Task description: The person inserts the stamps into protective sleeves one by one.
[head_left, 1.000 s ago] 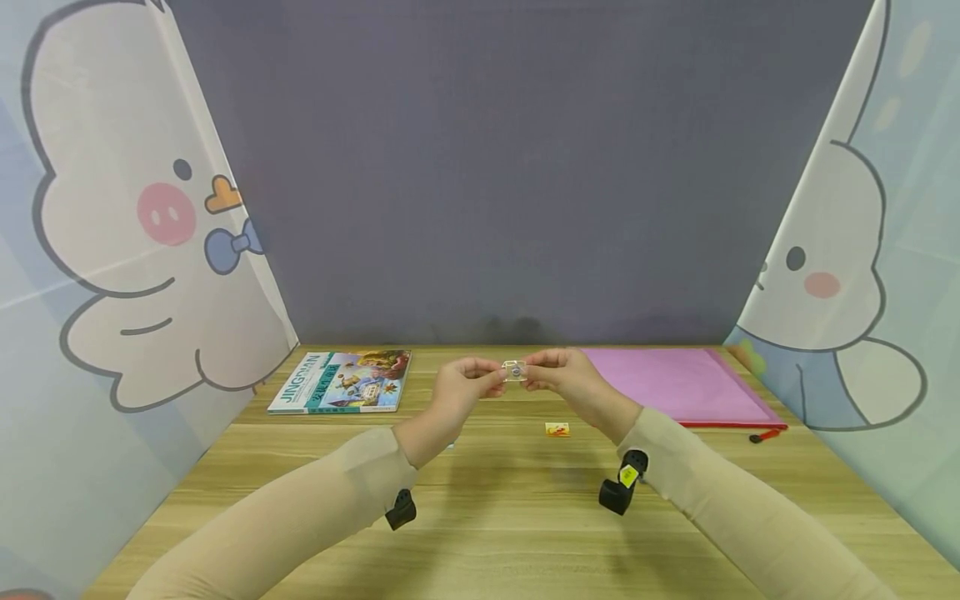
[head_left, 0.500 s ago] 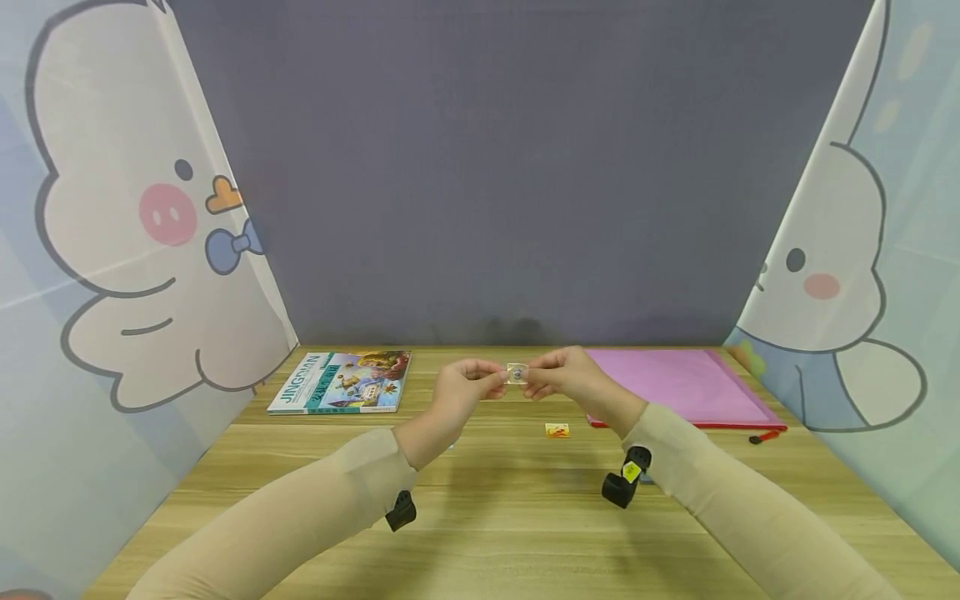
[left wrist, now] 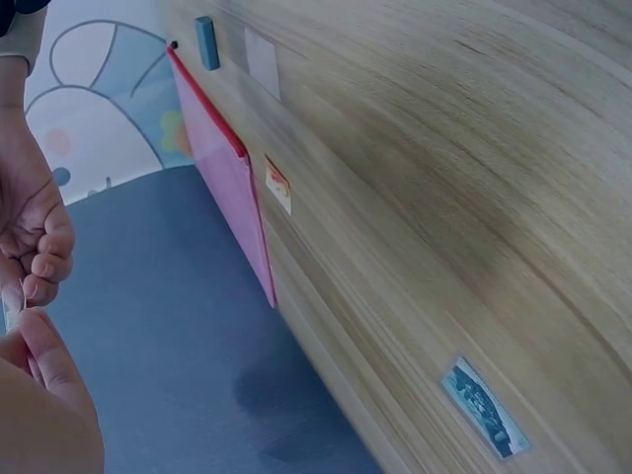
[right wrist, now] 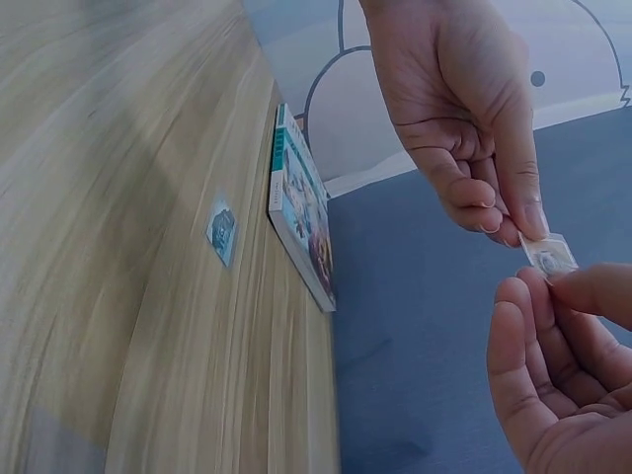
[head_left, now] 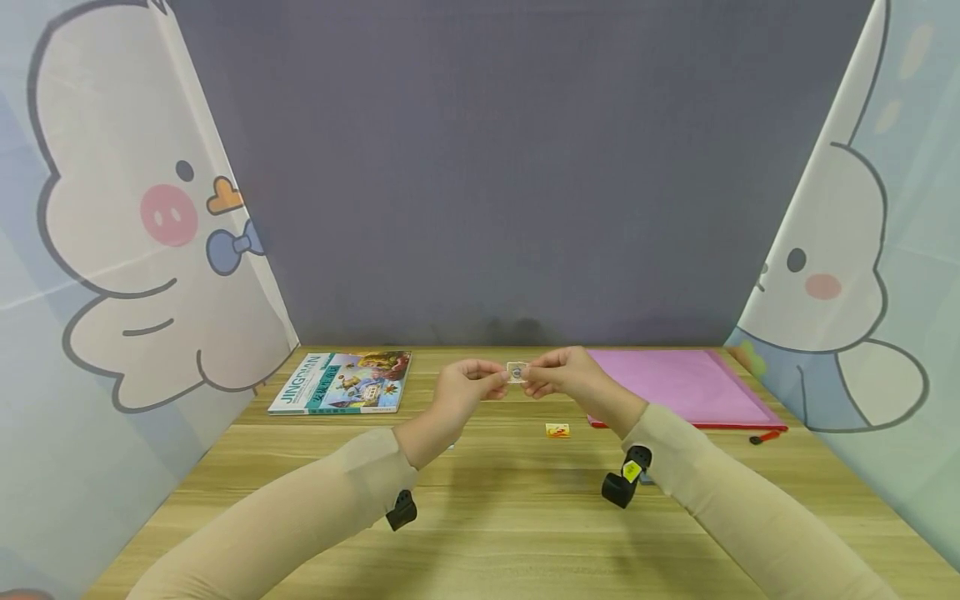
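Both hands meet above the far half of the wooden table. Between them is a small stamp (head_left: 516, 372) with a pale picture, in what looks like a clear sleeve. My left hand (head_left: 468, 387) pinches its left edge between thumb and fingers. From the other side, my right hand (head_left: 562, 379) pinches the right edge with thumb and forefinger. The right wrist view shows the stamp (right wrist: 549, 255) tilted between both sets of fingertips. In the left wrist view, the left hand (left wrist: 49, 395) mostly hides it.
A yellow stamp (head_left: 557, 431) lies below the hands; a blue stamp (left wrist: 484, 407) lies on the left. Further back are a picture book (head_left: 341, 383) and a pink zip pouch (head_left: 686, 387). A small blue block (left wrist: 206, 42) and a clear sheet (left wrist: 262, 61) lie rightward.
The stamp now shows a squarer outline between the fingertips. My right hand and forearm have shifted slightly right; the left hand has barely moved.
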{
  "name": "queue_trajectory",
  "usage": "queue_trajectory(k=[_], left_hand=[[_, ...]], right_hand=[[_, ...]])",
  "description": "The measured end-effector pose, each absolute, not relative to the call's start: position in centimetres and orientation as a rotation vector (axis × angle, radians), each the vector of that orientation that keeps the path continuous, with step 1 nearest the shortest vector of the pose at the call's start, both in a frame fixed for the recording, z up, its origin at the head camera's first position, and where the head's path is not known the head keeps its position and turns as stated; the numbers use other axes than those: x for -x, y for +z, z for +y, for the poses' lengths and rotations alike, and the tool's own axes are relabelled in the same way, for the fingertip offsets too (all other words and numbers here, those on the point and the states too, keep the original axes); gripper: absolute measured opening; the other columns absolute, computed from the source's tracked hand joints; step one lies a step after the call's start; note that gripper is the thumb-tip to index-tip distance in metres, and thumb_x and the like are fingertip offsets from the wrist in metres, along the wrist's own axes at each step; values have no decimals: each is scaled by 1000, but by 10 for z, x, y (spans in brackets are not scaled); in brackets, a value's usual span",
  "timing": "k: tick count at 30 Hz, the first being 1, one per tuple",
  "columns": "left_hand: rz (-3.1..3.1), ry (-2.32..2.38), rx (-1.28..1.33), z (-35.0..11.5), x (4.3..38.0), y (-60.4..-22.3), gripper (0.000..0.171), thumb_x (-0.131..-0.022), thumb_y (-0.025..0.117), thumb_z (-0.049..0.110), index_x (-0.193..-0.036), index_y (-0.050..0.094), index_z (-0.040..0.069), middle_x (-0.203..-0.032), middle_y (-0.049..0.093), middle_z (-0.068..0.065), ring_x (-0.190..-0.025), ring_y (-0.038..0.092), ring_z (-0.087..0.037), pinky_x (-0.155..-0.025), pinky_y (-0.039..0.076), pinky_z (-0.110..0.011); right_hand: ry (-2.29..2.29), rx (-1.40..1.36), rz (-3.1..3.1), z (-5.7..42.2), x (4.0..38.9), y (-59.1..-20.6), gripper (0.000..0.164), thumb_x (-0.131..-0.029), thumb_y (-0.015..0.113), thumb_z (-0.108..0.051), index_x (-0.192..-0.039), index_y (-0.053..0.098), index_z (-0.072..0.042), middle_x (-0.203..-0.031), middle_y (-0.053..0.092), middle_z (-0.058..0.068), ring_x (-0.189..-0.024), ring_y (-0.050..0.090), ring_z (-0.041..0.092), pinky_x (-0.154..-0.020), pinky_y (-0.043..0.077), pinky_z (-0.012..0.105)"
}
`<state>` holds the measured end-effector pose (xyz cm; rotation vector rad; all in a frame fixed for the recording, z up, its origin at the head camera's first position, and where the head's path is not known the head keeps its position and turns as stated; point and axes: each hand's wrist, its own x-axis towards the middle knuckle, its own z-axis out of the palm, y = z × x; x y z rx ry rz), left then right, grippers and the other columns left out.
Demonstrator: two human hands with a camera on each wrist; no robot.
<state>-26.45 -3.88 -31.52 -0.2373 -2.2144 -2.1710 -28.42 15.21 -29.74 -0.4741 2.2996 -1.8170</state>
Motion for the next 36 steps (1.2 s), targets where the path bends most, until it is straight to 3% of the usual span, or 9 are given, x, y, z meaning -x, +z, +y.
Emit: queue_trajectory(k=[2, 13, 17, 21, 24, 30, 36], left_hand=[[-2210, -2174, 231, -39, 265, -315, 18, -88, 71, 10, -99, 69, -5, -82, 69, -6, -69, 67, -10, -73, 60, -28], [-2238, -2135, 218, -39, 266, -316, 16, -87, 72, 9, -98, 70, -4, -81, 70, -6, -68, 66, -9, -76, 60, -32], [-2243, -2150, 206, -39, 265, -316, 15, -87, 72, 9, -97, 71, -3, -79, 68, -4, -72, 68, -14, -76, 61, -32], [-2250, -2151, 189, -40, 265, -316, 14, -87, 72, 9, -97, 71, -1, -79, 69, -4, -75, 69, -17, -75, 61, -30], [-2250, -2142, 201, -40, 266, -317, 15, -87, 72, 9, -97, 71, -1, -81, 69, -5, -73, 69, -15, -76, 61, -31], [-2237, -2151, 210, -40, 267, -319, 17, -88, 71, 10, -99, 70, -3, -83, 70, -6, -71, 67, -12, -78, 60, -34], [-2210, -2157, 201, -41, 267, -320, 19, -88, 71, 11, -101, 68, -4, -90, 71, -15, -71, 68, -13, -77, 61, -33]], right_hand=[[-1812, 471, 2302, 152, 284, -297, 26, -91, 67, -11, -106, 66, 10, -92, 72, 20, -75, 70, 16, -79, 60, 36], [-1780, 464, 2285, 152, 286, -298, 25, -93, 65, -9, -106, 65, 12, -80, 73, 6, -72, 69, 16, -80, 60, 40], [-1778, 469, 2272, 152, 287, -300, 25, -93, 65, -9, -106, 64, 13, -79, 72, 4, -70, 68, 14, -76, 60, 35], [-1783, 474, 2264, 152, 287, -300, 25, -92, 65, -9, -105, 64, 13, -80, 73, 6, -70, 68, 14, -80, 60, 41], [-1783, 486, 2263, 153, 287, -300, 27, -93, 65, -9, -108, 63, 13, -84, 73, 10, -73, 69, 15, -86, 58, 46], [-1790, 548, 2251, 157, 286, -301, 32, -96, 57, -5, -124, 58, 10, -104, 69, 18, -87, 69, 17, -88, 58, 38], [-1823, 624, 2220, 159, 284, -300, 42, -94, 60, -6, -135, 51, -3, -122, 60, 19, -99, 67, 23, -94, 54, 43]])
